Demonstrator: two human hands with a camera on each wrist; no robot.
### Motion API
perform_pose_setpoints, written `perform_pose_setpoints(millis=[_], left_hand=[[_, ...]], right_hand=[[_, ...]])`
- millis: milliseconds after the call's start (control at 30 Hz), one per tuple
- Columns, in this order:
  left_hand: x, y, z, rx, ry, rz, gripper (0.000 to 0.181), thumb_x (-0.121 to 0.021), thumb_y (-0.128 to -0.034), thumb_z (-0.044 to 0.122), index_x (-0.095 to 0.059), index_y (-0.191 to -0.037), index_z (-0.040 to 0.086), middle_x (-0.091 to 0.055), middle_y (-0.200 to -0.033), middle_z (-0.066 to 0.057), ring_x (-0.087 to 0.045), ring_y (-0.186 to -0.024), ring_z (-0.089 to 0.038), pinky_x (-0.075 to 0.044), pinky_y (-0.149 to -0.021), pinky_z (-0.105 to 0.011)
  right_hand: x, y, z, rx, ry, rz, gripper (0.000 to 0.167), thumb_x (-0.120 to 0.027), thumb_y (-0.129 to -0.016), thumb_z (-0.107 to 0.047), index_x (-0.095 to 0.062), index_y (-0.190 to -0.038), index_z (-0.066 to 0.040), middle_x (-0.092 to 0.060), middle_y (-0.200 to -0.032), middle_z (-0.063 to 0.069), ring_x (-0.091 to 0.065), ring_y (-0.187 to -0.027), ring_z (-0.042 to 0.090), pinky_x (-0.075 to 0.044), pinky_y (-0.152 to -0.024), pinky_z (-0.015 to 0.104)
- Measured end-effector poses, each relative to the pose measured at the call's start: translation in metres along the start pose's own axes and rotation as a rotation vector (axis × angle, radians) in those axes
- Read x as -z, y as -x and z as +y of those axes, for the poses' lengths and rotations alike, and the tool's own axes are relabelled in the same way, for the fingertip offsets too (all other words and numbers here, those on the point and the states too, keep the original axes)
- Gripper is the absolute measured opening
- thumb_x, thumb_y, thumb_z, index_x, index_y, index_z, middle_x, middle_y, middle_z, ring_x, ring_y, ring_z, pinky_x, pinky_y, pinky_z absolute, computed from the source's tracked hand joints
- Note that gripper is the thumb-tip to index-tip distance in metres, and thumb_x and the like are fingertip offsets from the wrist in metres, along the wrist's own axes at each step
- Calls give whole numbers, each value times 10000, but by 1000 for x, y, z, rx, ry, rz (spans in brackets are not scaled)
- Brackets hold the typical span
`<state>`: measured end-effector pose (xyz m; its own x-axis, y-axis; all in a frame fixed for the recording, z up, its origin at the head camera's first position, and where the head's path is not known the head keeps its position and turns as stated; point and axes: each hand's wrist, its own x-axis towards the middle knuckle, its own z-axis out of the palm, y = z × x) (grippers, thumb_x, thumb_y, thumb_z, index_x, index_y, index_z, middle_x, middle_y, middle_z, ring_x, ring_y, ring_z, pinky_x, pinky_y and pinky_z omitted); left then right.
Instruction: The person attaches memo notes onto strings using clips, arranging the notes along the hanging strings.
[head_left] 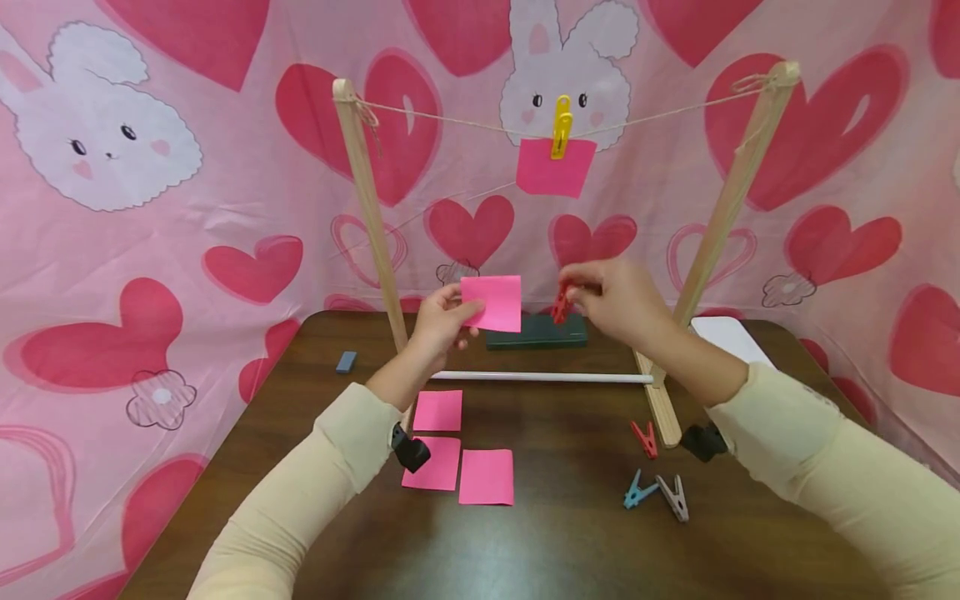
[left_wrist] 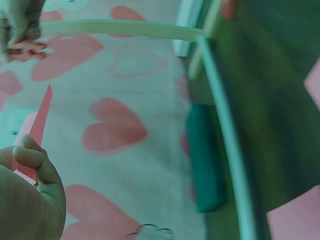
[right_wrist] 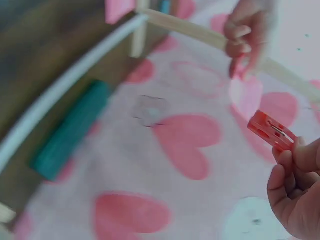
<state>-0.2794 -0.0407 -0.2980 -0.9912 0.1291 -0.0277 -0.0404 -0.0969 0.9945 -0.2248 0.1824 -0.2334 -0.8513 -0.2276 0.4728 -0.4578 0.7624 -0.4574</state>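
Observation:
In the head view my left hand [head_left: 442, 323] pinches a pink paper square [head_left: 497, 303] between thumb and fingers, held up above the table. Opposite it, my right hand [head_left: 618, 296] pinches a red clothespin [head_left: 560, 305] by one end. The right wrist view shows that red clothespin [right_wrist: 272, 130] close up, apart from the paper [right_wrist: 246, 97]. Above both hands a string [head_left: 457, 122] runs between two wooden posts. From it hangs another pink paper [head_left: 557, 171], clipped by a yellow clothespin [head_left: 562, 127].
Three pink squares [head_left: 486, 477] lie on the brown table [head_left: 570, 533]. To the right are a red [head_left: 645, 439], a blue [head_left: 639, 490] and a grey clothespin [head_left: 673, 498]. A white bar [head_left: 540, 377] joins the posts, with a dark green box [head_left: 536, 332] behind. A small blue block [head_left: 347, 362] sits left.

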Motion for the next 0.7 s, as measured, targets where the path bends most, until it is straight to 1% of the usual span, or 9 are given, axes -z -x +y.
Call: perform_pose_setpoints(millis=[100, 167, 267, 300, 400, 467, 533, 567, 700], left_hand=[[1, -1, 17, -35, 22, 25, 337, -637, -859, 54, -549, -1184, 39, -567, -794, -39, -501, -459, -88, -343, -375, -161], [2, -3, 26, -52, 43, 36, 335, -641, -857, 58, -547, -1178, 36, -562, -781, -30, -494, -463, -92, -347, -378, -159], [3, -4, 37, -86, 77, 50, 316, -643, -854, 55, -549, -1155, 31, -557, -742, -19, -480, -450, -94, -351, -375, -160], [3, -4, 41, -98, 84, 54, 305, -644, -853, 54, -551, -1143, 33, -557, -737, -17, -472, -444, -93, -347, -374, -161], [3, -5, 51, -145, 115, 63, 254, -644, -854, 53, -562, -1094, 41, -561, -726, -11, -455, -438, -92, -338, -376, -162], [3, -6, 56, -175, 148, 69, 216, -644, -858, 64, -566, -1059, 53, -573, -726, -6, -461, -442, -82, -342, -378, -159], [2, -7, 61, -191, 220, 73, 189, -634, -870, 79, -559, -1043, 68, -580, -725, -19, -486, -445, -87, -360, -385, -162], [2, -8, 63, -194, 256, 78, 184, -628, -877, 92, -552, -1044, 81, -584, -734, -24, -510, -453, -89, -380, -391, -165], [1, -10, 67, -196, 429, 101, 195, -596, -905, 128, -502, -1076, 109, -583, -796, -67, -608, -526, -133, -474, -444, -208]], right_hand=[[14, -21, -26, 51, -17, 91, 128, -667, -839, -49, -724, -953, -48, -695, -814, 67, -597, -668, 163, -395, -502, 200], [22, -34, -43, 74, -1, 134, 118, -662, -850, -80, -730, -946, -72, -697, -792, 37, -618, -688, 132, -384, -480, 205], [34, -52, -68, 81, 21, 169, 142, -641, -870, -124, -730, -978, -97, -700, -827, 18, -612, -756, 115, -433, -533, 225], [37, -57, -77, 69, 30, 174, 166, -631, -878, -143, -725, -1009, -105, -700, -866, 14, -606, -791, 107, -453, -564, 226], [46, -73, -95, 91, 83, 216, 194, -597, -901, -167, -716, -1048, -120, -695, -946, 19, -568, -795, 128, -456, -638, 210], [52, -83, -104, 89, 115, 230, 218, -563, -921, -196, -706, -1076, -140, -690, -979, 1, -546, -792, 113, -435, -613, 204], [56, -92, -110, 96, 158, 251, 232, -539, -934, -219, -701, -1088, -157, -688, -985, -16, -530, -800, 99, -416, -602, 194], [58, -95, -112, 86, 175, 251, 244, -527, -939, -237, -695, -1102, -169, -683, -998, -25, -518, -805, 93, -411, -597, 187], [62, -109, -116, 73, 203, 259, 259, -501, -951, -240, -681, -1127, -182, -675, -1010, -27, -488, -837, 109, -400, -607, 189]])
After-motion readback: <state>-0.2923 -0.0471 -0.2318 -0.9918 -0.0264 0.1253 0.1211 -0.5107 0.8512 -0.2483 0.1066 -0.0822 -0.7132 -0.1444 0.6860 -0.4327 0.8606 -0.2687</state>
